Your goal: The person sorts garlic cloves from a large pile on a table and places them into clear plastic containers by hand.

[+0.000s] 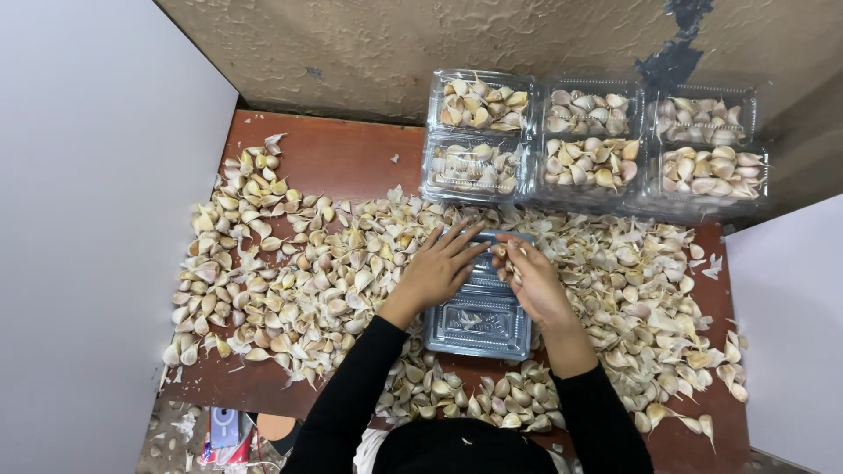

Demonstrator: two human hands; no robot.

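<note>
A clear plastic clamshell box [479, 320] lies open on the brown table [342, 158], right in front of me. My left hand [436, 268] rests flat with fingers spread at the box's upper left edge, among loose garlic cloves [290, 281]. Over the box's far end, my right hand [531, 276] is curled around a few garlic cloves. Black sleeves cover both forearms.
Several filled clear boxes of garlic [590, 140] are stacked at the table's back right, against the rough wall. Cloves and papery skins cover most of the table. White panels [97, 219] close in the left and right sides. Some litter lies on the floor at lower left.
</note>
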